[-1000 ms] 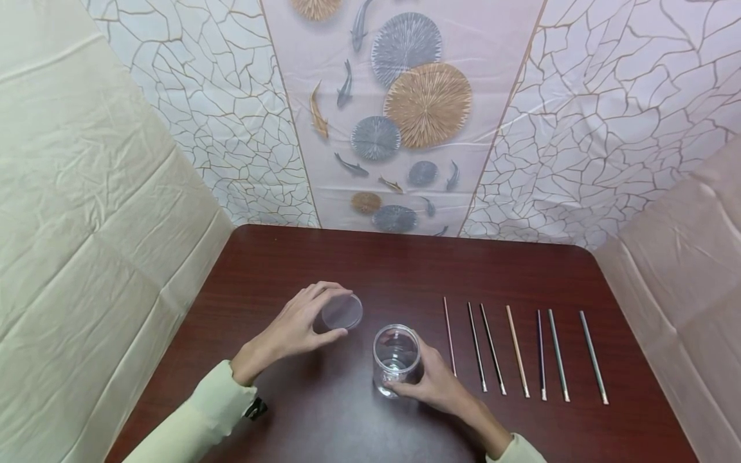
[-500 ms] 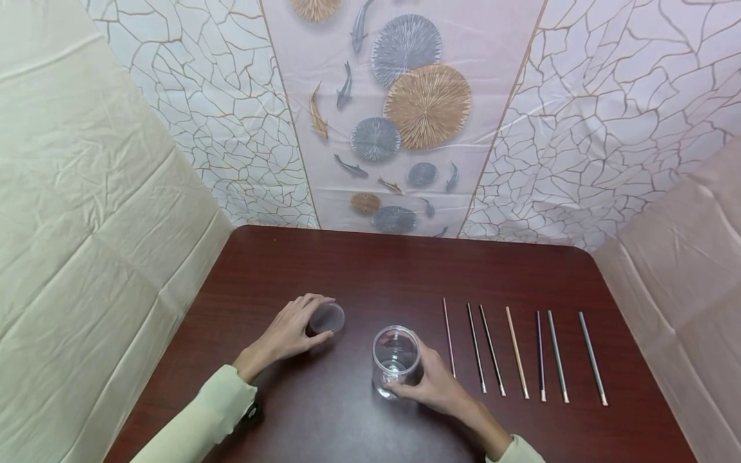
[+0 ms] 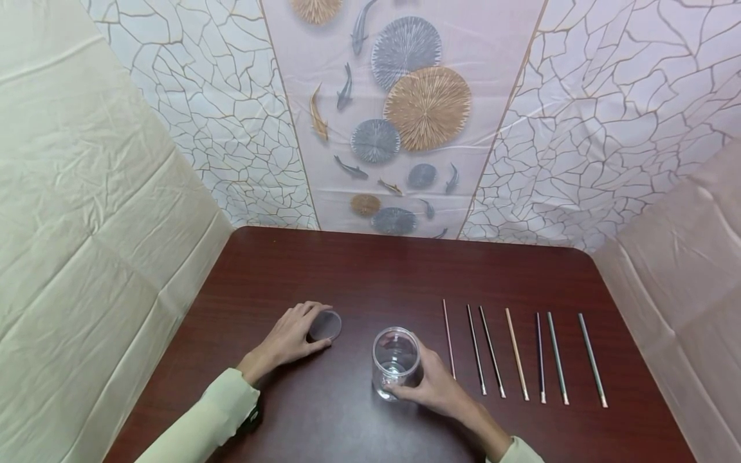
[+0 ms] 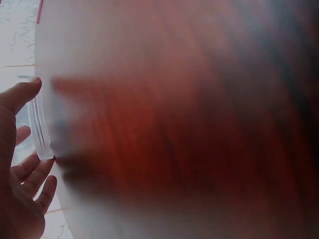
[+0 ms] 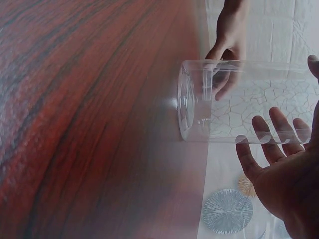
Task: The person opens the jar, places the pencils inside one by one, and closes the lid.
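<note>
My left hand grips a round clear lid by its rim, low at the table on the left. In the left wrist view the lid stands edge-on, with the thumb at one side of the rim and fingertips at the other. Around an open-topped clear jar near the middle, my right hand curls its fingers and thumb from the right. The right wrist view shows the see-through jar upright, its base at the tabletop. Nothing shows inside it.
Several thin sticks with pale near tips, among them a tan one and a grey-green one, lie in a spaced row right of the jar. The dark wooden table meets patterned cloth walls at its back and sides.
The left hand has carried the lid leftward and down to the table, away from the jar. The right hand and jar have stayed in place.
</note>
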Action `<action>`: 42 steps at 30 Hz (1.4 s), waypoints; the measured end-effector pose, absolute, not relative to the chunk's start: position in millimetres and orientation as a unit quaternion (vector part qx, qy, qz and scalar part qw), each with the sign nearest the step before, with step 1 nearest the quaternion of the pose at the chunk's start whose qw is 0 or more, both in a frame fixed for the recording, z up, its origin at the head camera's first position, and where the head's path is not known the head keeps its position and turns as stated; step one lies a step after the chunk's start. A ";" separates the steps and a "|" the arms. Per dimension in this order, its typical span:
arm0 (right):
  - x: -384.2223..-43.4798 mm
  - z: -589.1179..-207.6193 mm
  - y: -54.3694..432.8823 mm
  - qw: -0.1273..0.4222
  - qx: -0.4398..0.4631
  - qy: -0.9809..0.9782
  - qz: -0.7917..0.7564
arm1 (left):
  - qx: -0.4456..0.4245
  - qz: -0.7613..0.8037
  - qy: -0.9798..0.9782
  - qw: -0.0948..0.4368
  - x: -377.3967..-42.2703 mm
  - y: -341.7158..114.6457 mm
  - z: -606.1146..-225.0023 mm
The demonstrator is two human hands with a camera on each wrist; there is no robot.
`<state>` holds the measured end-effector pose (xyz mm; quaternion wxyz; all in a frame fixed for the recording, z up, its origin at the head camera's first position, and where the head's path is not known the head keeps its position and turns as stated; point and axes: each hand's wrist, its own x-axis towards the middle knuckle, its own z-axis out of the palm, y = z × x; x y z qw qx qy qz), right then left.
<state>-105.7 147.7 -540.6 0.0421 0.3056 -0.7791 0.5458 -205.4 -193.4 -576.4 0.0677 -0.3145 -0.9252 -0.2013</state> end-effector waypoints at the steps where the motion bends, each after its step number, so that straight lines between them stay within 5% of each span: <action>1: -105.6 -540.2 147.3 0.042 0.306 -0.778 0.547 | -0.315 -0.199 -0.925 0.070 -205.3 -193.4 -577.3; 12: -105.6 -539.6 147.6 0.042 0.306 -0.778 0.546 | -0.323 -0.195 -0.924 0.056 -206.8 -191.4 -573.7; 22: -105.8 -540.7 147.7 0.040 0.303 -0.780 0.545 | -0.372 -0.258 -0.887 0.088 -204.7 -168.3 -524.2; 42: -102.2 -549.7 148.6 0.040 0.312 -0.779 0.543 | -0.482 -0.353 -0.802 0.014 -156.3 -104.9 -483.6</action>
